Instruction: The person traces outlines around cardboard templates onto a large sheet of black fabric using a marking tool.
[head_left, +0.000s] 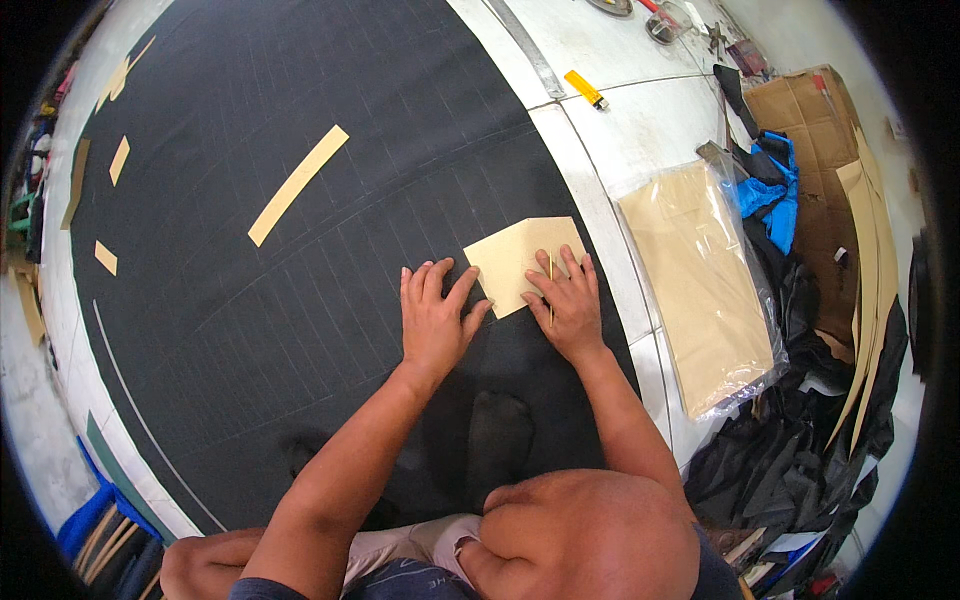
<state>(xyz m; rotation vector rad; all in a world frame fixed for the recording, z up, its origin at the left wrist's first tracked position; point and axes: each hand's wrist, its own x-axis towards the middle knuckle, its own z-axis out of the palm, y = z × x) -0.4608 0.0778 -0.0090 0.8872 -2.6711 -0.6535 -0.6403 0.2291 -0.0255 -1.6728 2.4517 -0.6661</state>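
A tan, five-sided card pattern piece (505, 263) lies flat on a large black cloth (400, 200) marked with faint pale lines. My left hand (435, 320) rests at its left corner, fingers stretched out, with fingertips touching the edge. Over the card's right part lies my right hand (570, 305), pressing down with its fingers spread. A thin yellowish stick (551, 285), perhaps a pencil, is held between those fingers. Farther left on the cloth sits a long curved tan strip (298, 186).
Small tan pieces (106, 258) lie along the cloth's left side. On the white tiles to the right are a yellow lighter (586, 90), a metal ruler (527, 48) and a plastic-wrapped tan pack (690, 285). Crumpled black fabric (770, 480) and a cardboard box (805, 120) stand beyond.
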